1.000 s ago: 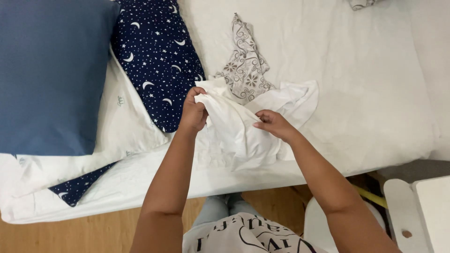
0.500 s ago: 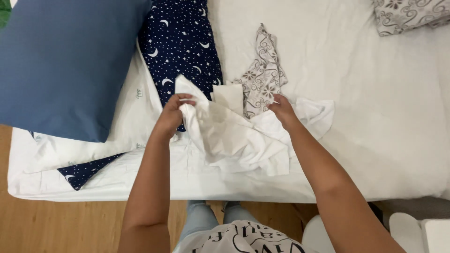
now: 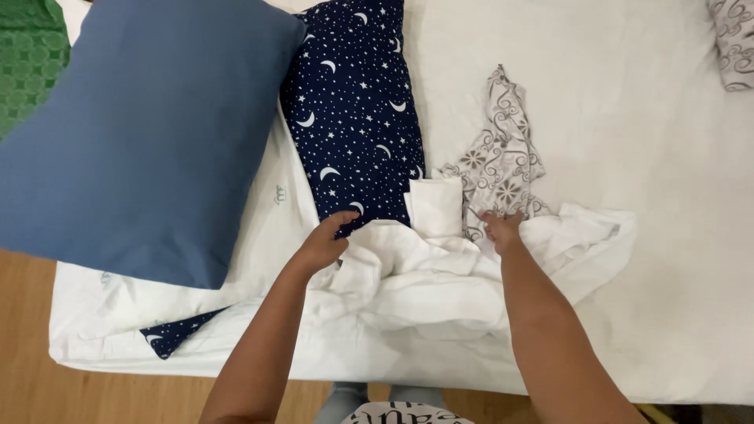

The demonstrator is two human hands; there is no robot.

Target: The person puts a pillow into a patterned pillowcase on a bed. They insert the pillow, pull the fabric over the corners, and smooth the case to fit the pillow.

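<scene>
A crumpled white cloth [image 3: 440,275] lies on the white bed [image 3: 628,141] near its front edge. My left hand [image 3: 323,242] pinches the cloth's left edge, beside a dark blue cloth with stars and moons [image 3: 353,118]. My right hand [image 3: 501,229] grips the cloth's upper edge, right below a grey patterned cloth [image 3: 499,161]. A small flap of the white cloth [image 3: 434,206] sticks up between the hands.
A big blue pillow [image 3: 149,133] lies on the left of the bed. A green patterned fabric [image 3: 27,63] shows at the top left corner. Another grey patterned cloth [image 3: 734,39] sits at the top right. Wooden floor [image 3: 31,369] runs below the bed.
Both hands have lowered the white cloth from a lifted bunch down onto the bed and spread apart along it. The camera view has shifted toward the left.
</scene>
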